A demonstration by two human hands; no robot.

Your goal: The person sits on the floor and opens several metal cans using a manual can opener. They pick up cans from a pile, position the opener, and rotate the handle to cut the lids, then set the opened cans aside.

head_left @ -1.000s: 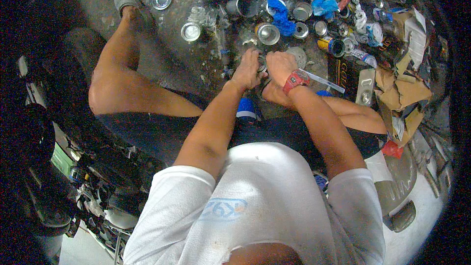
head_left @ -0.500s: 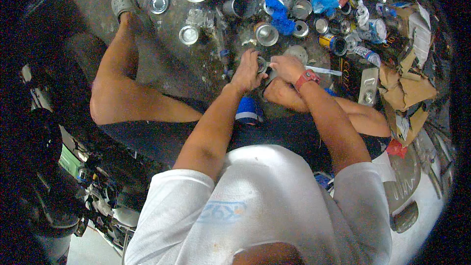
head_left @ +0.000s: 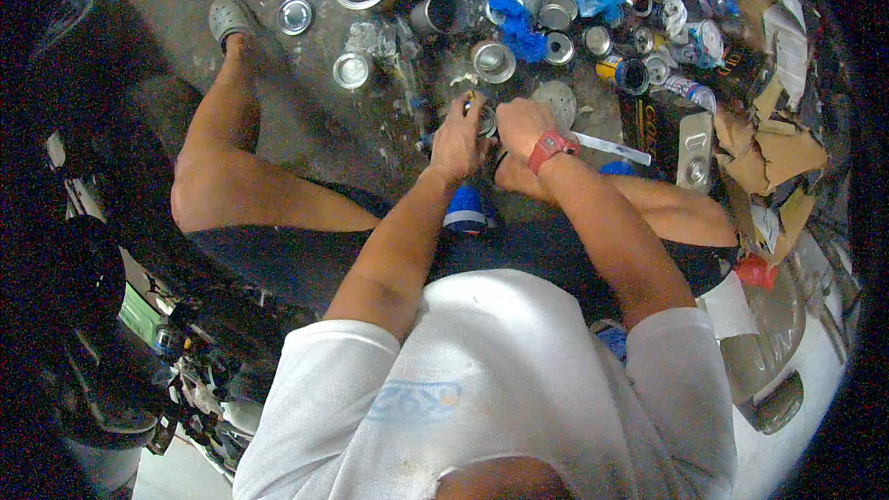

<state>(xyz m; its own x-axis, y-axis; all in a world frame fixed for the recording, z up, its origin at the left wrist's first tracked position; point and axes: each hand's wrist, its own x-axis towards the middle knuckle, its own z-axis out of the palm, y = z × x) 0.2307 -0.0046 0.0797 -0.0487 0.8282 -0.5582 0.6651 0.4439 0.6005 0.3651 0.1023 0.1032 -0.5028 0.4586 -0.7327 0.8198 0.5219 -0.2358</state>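
Grey floor (head_left: 306,104) stretches from cans (head_left: 493,62) to a clog (head_left: 229,17), torn cardboard (head_left: 787,153) edging its right; mid-floor, the left hand (head_left: 457,142) curls round a small can (head_left: 487,120), the right hand (head_left: 524,126) beside it, hold indiscernible.

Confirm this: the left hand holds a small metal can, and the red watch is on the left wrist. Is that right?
Not quite: in the head view, the red watch is on the wrist of the right hand, not the left. The left hand does hold a small metal can.
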